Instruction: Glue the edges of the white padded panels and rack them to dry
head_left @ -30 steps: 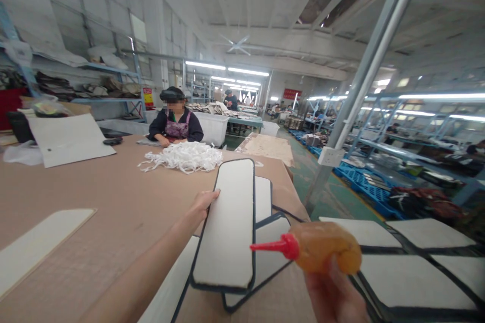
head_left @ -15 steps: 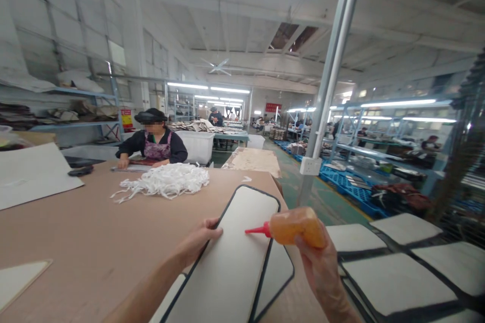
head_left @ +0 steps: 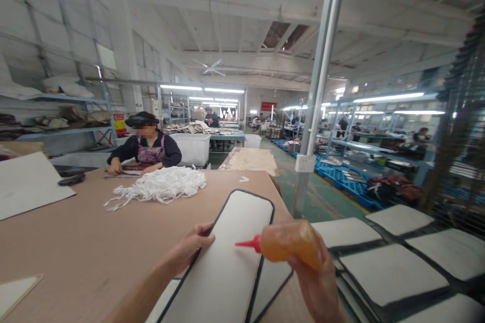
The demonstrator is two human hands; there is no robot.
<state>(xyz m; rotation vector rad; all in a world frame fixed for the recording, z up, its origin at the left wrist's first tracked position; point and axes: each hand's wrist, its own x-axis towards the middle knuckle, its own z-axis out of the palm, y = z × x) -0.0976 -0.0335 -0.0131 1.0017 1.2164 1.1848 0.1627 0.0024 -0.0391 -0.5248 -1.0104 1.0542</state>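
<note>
My left hand (head_left: 195,247) grips the left edge of a long cream panel (head_left: 231,262) with rounded corners and a dark border, thumb on its face. Tilted up, the panel covers part of another dark-edged panel (head_left: 273,275) beneath. In my right hand (head_left: 314,272) is a squeeze bottle (head_left: 290,245) of amber liquid, lying nearly sideways. Its red nozzle (head_left: 246,245) points left over the middle of the cream panel; whether the tip touches the surface I cannot tell.
A heap of white strips (head_left: 161,186) lies on the brown table (head_left: 94,242). Across it a co-worker (head_left: 146,149) handles flat pieces. Several dark-edged panels (head_left: 394,270) are laid out at the right. A metal post (head_left: 318,75) with a socket box (head_left: 305,163) rises beyond the table's right side.
The view has shifted slightly, so most things sit a little further left. The bottle and its nozzle appear slightly lower over the panel. Both hands keep their holds.
</note>
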